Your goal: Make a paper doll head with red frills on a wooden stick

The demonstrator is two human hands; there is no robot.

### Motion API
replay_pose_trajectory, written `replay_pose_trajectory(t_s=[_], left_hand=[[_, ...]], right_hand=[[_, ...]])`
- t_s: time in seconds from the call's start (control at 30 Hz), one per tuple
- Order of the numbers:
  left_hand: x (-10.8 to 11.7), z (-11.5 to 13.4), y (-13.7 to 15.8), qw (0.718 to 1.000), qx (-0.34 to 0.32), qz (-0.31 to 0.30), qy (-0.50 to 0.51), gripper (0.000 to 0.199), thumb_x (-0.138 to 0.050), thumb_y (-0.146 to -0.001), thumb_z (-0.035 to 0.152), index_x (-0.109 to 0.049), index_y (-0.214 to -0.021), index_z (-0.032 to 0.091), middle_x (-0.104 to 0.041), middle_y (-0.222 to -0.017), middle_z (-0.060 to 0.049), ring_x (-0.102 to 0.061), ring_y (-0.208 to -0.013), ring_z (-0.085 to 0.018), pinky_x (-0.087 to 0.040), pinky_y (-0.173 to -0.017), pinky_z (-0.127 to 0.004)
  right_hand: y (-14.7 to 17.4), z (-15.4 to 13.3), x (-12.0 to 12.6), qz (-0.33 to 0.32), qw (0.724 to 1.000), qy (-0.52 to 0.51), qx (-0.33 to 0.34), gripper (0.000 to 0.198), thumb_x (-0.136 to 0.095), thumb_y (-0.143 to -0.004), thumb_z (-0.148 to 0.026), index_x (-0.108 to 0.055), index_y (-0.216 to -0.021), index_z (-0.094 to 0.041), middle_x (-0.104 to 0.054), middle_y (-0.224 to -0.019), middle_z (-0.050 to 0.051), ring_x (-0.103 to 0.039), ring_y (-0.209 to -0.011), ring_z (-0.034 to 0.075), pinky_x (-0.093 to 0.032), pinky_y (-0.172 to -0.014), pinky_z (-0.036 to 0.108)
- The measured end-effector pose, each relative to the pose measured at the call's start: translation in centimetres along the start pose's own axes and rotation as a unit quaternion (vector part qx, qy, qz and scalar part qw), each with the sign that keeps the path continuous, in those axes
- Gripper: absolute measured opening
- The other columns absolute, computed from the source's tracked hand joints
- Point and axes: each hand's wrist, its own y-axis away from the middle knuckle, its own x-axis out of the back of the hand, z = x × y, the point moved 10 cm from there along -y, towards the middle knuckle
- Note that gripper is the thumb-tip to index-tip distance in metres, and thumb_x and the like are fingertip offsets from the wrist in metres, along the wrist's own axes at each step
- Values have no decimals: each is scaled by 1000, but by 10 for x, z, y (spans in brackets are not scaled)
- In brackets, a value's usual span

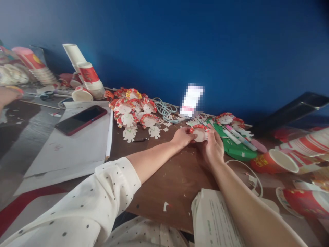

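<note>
Between my two hands is a round white paper cutout (199, 134) with a frilled red-and-white rim along its top. My left hand (183, 138) pinches its left edge with thumb and fingers. The right side is gripped by my right hand (214, 143), whose thumb and fingers close on the rim. Both hands hover low over the brown tabletop (167, 178). Left of them lies a heap of similar paper figures (132, 111) with frilled red and yellow rims and small white bodies.
A phone (81, 120) rests on white sheets (84, 147) at left. Stacked paper cups (89, 77) stand behind. A coiled cable (166, 110) lies by the blue wall. Pens (235, 134) sit on a green sheet (236, 151). An orange cup (273, 161) lies at right. Another person's hand (7, 96) shows far left.
</note>
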Motion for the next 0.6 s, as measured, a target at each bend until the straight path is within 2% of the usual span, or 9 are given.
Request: replay_pose_trajectory(t_s=[0.4,0.6], left_hand=[[-7,-4,2,1000,13,-16,22,11,-69,-75,5,-63,-78,13,-65,-73,-3,-62,-67,-15,-56,-70,-31],[-6,-4,1,1000,8,-17,19,9,-69,-75,5,-63,-76,12,-66,-74,-4,-62,-65,-14,-56,-72,-33]], right_hand=[[-5,-12,15,43,979,174,94,49,-53,-87,-54,-67,-121,-21,-69,-121,8,-63,-111,22,-50,-96,38],[-6,-10,17,47,977,188,94,51,-53,-87,-54,-67,-122,-19,-68,-123,9,-63,-112,23,-49,-98,40]])
